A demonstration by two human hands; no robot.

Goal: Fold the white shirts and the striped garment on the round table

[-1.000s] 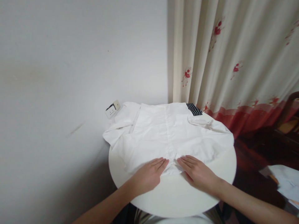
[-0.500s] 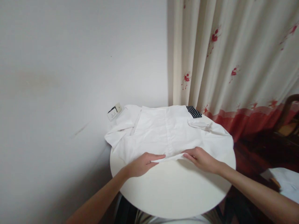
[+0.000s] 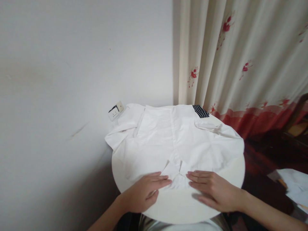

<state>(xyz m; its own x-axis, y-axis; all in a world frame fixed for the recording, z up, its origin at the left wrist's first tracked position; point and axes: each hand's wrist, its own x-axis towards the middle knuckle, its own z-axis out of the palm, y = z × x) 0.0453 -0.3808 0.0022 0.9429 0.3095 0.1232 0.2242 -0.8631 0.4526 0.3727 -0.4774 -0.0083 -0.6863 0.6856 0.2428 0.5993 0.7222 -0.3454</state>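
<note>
A white shirt [image 3: 168, 138] with a dark striped patch [image 3: 200, 111] near its far right corner lies spread over a small round white table [image 3: 231, 175]. Its near hem shows two small turned-up flaps at the middle. My left hand [image 3: 144, 191] lies flat on the near hem, fingers stretched toward the right. My right hand [image 3: 211, 189] rests flat beside it, fingers stretched toward the left, touching the hem. The fingertips of both hands stay a little apart.
A plain white wall stands to the left, with a wall socket [image 3: 115, 111] just behind the table. A cream curtain [image 3: 235, 64] with red flowers hangs at the right. White paper or cloth [image 3: 295, 186] lies at the far right, low down.
Half a second ago both hands pinched and lifted the near hem; now the hem lies down and both hands press flat on it, closer to me.
</note>
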